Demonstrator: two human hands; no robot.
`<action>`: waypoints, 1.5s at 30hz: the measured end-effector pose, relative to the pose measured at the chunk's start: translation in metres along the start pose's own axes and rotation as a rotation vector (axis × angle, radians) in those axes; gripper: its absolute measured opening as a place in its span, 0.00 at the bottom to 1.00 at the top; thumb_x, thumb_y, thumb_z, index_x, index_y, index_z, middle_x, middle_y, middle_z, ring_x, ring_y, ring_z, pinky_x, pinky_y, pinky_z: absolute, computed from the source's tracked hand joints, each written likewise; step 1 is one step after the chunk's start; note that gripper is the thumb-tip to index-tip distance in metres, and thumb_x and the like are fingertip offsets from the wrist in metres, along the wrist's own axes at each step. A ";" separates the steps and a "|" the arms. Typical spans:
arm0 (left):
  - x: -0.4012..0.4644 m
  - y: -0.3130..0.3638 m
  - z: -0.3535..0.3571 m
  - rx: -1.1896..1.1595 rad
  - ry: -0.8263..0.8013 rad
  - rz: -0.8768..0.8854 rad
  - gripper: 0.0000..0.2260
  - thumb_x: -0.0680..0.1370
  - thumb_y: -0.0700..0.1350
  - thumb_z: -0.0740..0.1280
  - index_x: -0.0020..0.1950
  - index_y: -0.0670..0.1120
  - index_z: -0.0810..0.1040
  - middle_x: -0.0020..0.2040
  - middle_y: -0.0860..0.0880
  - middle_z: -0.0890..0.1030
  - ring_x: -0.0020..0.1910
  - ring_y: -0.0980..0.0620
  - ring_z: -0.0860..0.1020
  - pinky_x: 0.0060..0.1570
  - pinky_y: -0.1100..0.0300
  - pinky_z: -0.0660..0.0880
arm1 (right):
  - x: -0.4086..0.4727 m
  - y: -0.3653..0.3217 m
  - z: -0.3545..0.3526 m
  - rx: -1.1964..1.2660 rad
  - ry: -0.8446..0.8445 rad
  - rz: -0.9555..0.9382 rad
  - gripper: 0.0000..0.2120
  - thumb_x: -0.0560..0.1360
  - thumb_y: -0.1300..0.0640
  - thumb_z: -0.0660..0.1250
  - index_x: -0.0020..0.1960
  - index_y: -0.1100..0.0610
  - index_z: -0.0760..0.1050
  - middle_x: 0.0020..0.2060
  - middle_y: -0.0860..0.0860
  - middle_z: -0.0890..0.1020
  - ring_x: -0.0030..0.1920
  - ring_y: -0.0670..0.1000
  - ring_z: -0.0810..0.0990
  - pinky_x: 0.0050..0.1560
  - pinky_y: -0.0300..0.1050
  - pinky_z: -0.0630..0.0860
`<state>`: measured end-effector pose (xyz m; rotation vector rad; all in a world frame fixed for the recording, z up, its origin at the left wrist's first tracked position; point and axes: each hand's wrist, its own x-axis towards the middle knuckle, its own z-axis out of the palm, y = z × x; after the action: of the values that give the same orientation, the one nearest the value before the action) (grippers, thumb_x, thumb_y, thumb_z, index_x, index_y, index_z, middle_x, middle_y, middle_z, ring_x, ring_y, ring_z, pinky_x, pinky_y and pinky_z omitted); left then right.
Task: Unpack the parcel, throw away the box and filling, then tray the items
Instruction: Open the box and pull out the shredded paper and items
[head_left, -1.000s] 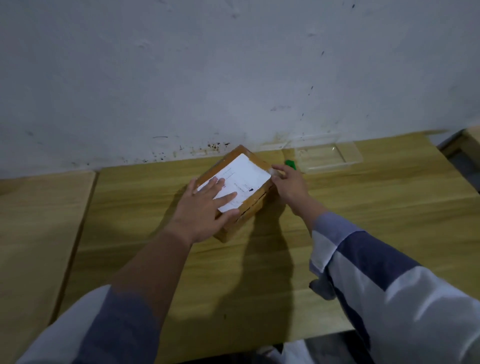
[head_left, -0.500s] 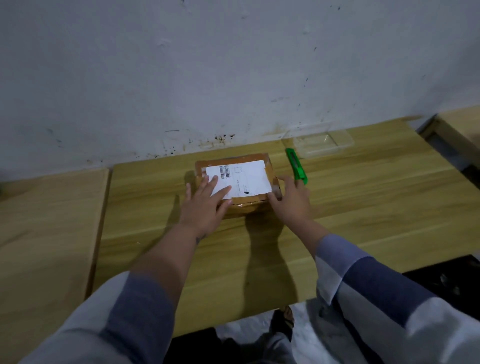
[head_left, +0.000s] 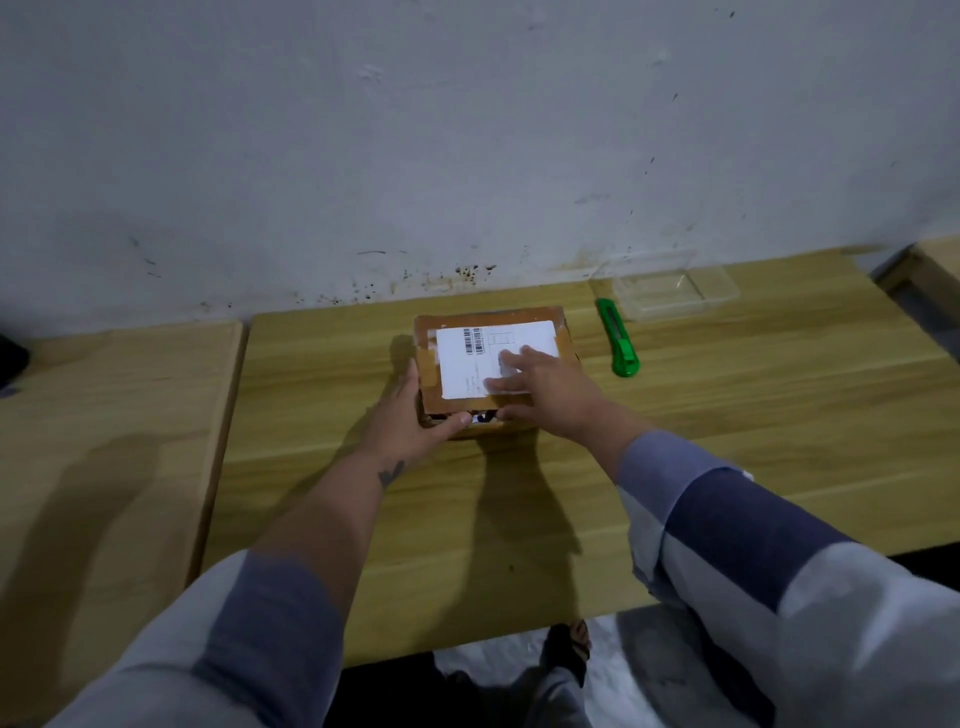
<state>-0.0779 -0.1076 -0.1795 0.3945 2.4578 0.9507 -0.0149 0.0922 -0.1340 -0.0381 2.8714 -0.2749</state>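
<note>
A brown taped parcel box (head_left: 550, 325) with a white barcode label (head_left: 467, 364) lies flat near the back of the wooden table (head_left: 727, 415). My left hand (head_left: 410, 421) grips its near-left corner, fingers along the left side and thumb across the front face. My right hand (head_left: 556, 395) rests on top of the label with straight, spread fingers, and its thumb touches the front edge. A clear plastic tray (head_left: 670, 288) stands by the wall at the back right, with nothing visible in it.
A green utility knife (head_left: 617, 338) lies on the table between the box and the tray. A second wooden table (head_left: 104, 441) adjoins on the left with a narrow gap. A stained white wall runs behind. My foot (head_left: 566, 644) shows below the front edge.
The box now sits square to the table edge. My right hand moved from the box's right side onto its top. My left hand slid off the top to the near-left corner.
</note>
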 end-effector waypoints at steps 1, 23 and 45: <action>-0.001 0.000 0.000 -0.006 -0.004 0.006 0.54 0.57 0.77 0.65 0.76 0.62 0.44 0.75 0.55 0.65 0.72 0.48 0.65 0.67 0.42 0.68 | 0.000 0.000 0.000 -0.031 -0.008 -0.008 0.21 0.77 0.46 0.61 0.70 0.47 0.68 0.73 0.51 0.64 0.71 0.55 0.63 0.67 0.52 0.66; -0.014 0.008 0.004 -0.009 0.038 -0.004 0.48 0.67 0.69 0.66 0.78 0.55 0.45 0.74 0.51 0.66 0.71 0.47 0.67 0.65 0.44 0.70 | 0.001 -0.012 -0.002 -0.031 0.067 -0.135 0.24 0.77 0.53 0.62 0.72 0.46 0.64 0.74 0.51 0.63 0.75 0.55 0.59 0.71 0.59 0.62; 0.002 0.032 0.003 0.252 0.460 -0.124 0.15 0.78 0.60 0.60 0.45 0.50 0.77 0.37 0.53 0.80 0.33 0.53 0.76 0.26 0.60 0.66 | 0.001 -0.023 -0.002 0.003 -0.027 -0.145 0.22 0.80 0.59 0.56 0.73 0.49 0.64 0.74 0.49 0.65 0.74 0.53 0.60 0.69 0.56 0.64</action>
<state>-0.0747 -0.0818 -0.1601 0.1062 2.9940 0.7431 -0.0158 0.0700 -0.1283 -0.2483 2.8457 -0.3034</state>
